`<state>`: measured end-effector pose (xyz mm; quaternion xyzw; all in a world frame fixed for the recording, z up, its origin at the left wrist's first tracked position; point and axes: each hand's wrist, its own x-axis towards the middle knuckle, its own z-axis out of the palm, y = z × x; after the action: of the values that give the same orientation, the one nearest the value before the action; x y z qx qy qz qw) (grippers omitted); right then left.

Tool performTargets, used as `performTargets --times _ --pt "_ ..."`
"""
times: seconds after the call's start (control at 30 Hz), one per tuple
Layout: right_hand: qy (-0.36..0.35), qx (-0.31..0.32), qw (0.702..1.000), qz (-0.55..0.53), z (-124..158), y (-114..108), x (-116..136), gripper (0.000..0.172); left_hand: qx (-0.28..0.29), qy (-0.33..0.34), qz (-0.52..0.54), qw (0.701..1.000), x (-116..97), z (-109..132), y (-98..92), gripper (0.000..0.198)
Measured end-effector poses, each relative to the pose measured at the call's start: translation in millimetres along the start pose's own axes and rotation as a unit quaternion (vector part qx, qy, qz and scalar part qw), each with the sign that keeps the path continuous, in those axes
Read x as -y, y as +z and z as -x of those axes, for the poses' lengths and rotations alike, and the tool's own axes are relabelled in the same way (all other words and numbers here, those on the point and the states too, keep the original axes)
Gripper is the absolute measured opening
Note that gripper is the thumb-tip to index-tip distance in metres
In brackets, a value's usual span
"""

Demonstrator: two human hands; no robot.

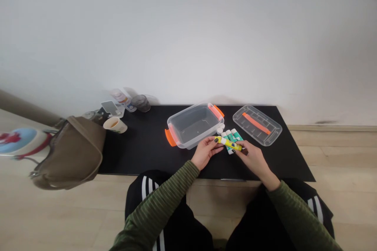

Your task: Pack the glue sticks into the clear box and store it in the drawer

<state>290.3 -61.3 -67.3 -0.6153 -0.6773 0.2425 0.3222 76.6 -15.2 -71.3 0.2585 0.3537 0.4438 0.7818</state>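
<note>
The left grip point(205, 152) and right grip point(253, 158) pinched the seemingly light, stiff yellow tube point(229, 144) at its ends, sensible holds.

I'm in a plain room, maybe at home or in an office; I can't tell which. At twelve o'clock is a white wall point(188, 35), and the floor point(347, 157) looks like pale wood. My black table point(141, 149) has a paper cup point(121, 128) at eleven, and a brown bag point(75, 153) is at ten.
</note>
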Motion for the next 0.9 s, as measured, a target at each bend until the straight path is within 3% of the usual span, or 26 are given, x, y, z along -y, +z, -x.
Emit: performTargets --times 0.33,0.9 --pt "-0.044 -0.028 0.999 0.012 1.1 -0.4 0.9 0.02 -0.006 0.042 -0.064 0.997 -3.5 -0.5 2.3 0.041" --pt "0.003 0.006 0.998 -0.061 5.8 2.4 5.7 0.026 0.003 0.032 -0.081 0.996 -2.5 4.1 1.6 0.042"
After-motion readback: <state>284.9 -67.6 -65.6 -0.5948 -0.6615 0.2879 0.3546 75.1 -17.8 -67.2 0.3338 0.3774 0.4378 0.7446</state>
